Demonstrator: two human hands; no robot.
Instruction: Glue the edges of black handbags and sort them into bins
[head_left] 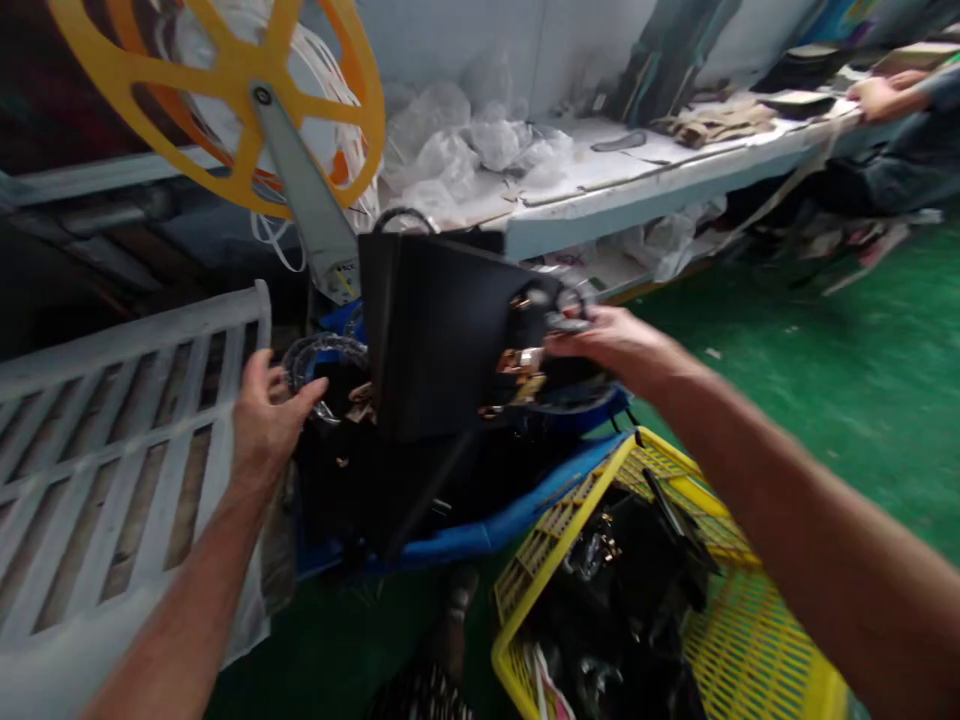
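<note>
A stiff black handbag (450, 340) with gold-coloured fittings stands above a blue container (480, 540) in the middle of the head view. My right hand (607, 340) closes on the bag's plastic-wrapped handle at its right side. To the left, my left hand (270, 410) has its thumb and fingers apart. It is beside another clear-wrapped handle loop (322, 350); whether it touches the loop I cannot tell. More black items lie dark and unclear in the blue container under the bag.
A yellow crate (757, 630) holding black bags stands at the lower right. White slatted racking (135, 440) is on the left, beneath a yellow reel (255, 95). Clear plastic lies on the workbench (600, 205). Another person's hand (874, 98) is at the far right.
</note>
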